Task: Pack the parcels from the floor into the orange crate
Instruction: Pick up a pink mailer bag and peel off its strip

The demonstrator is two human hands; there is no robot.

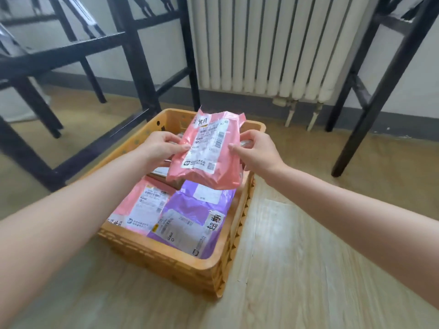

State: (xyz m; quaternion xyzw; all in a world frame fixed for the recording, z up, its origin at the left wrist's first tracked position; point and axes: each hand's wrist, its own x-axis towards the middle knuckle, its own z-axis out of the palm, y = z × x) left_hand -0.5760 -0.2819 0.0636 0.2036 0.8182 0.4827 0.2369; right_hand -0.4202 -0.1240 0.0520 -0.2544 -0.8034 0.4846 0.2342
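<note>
While both arms reach forward over the orange crate [166, 260], a pink parcel [209, 150] hangs between the hands above the crate's far half, tilted with its white shipping label facing up. The label carries barcodes and small print too blurred to read; handwritten black characters sit at its top edge. The left hand [159, 148] pinches the parcel's left edge, thumb on top; the right hand [256, 150] pinches the right edge likewise, so each grip is closed on it. Inside the crate lie a second pink parcel [140, 205] and a purple parcel [190, 222], both labelled, with bold handwritten characters. The crate stands on the wooden floor [297, 269].
</note>
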